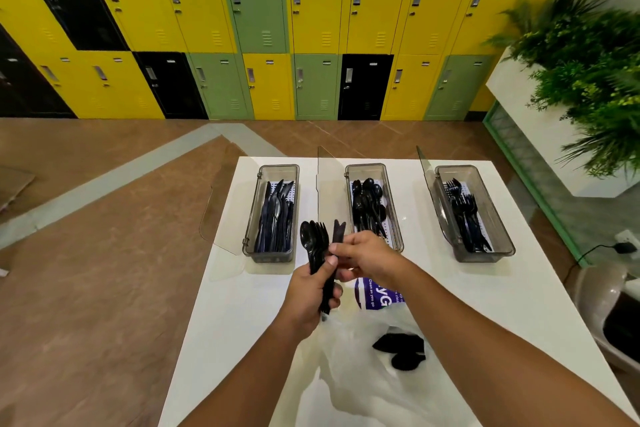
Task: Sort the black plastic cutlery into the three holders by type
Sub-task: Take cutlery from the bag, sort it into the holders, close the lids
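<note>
Lining the far wall, coloured lockers [311,10] are seen behind a white table [485,288], where three holders [365,167] are placed. A cutlery bundle [313,243] is gripped above the table by the left hand [308,295]; one piece [337,230] is pinched by the right hand [367,255].

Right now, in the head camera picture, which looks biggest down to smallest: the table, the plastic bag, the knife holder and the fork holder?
1. white table
2. plastic bag, though it lies nearest the camera
3. knife holder and fork holder: they look alike, so I can't rank them
</note>
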